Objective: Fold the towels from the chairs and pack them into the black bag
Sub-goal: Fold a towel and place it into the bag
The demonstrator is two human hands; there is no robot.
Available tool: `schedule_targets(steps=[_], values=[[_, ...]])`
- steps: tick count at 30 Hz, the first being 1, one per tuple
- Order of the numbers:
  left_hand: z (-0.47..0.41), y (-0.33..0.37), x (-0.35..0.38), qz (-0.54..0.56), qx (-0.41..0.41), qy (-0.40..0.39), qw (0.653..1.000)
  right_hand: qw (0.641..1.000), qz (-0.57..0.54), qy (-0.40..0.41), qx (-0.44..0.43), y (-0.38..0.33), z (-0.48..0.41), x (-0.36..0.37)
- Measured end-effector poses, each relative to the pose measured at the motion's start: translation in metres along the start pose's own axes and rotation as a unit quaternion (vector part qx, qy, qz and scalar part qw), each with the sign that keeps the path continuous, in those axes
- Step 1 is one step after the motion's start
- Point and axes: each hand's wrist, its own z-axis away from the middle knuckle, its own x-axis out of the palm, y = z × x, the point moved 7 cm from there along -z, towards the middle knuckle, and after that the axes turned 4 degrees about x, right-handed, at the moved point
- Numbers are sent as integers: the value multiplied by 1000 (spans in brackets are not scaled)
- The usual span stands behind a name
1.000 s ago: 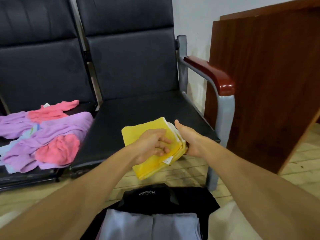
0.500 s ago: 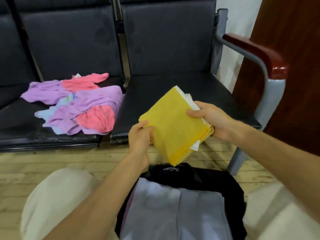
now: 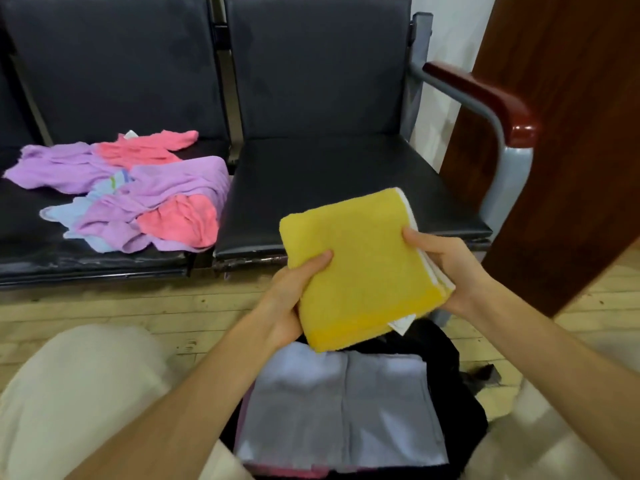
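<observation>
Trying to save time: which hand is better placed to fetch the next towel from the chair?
Left, probably. The left hand is on the side of the loose towels piled on the left seat; the right hand holds the yellow towel by its layered edge, farther from them.

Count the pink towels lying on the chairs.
2. The rear pink towel lies at the pile's back; the front pink towel at its near right. Purple towels may hide more.

The folded towel [image 3: 360, 265] is yellow with a white edge; the bag [image 3: 446, 348] is black; the packed towels [image 3: 339, 407] are pale grey; the loose towels [image 3: 156, 188] are purple, pink and light blue; the chair seats [image 3: 329, 174] are black; the armrest [image 3: 491, 98] is dark red.
</observation>
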Motion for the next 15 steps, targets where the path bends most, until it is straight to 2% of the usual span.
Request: schedule_targets(steps=[4, 8, 11, 15], values=[[0, -12, -1, -95, 9, 49, 994, 993, 68, 84, 47, 22, 3, -38], [-13, -45, -6, -210, 8, 108, 972, 975, 161, 151, 19, 40, 0, -70], [-27, -79, -4, -322, -9, 89, 942, 953, 248, 165, 48, 68, -2, -98], [-48, -131, -13, -408, -75, 75, 907, 942, 273, 180, 77, 95, -1, -139]])
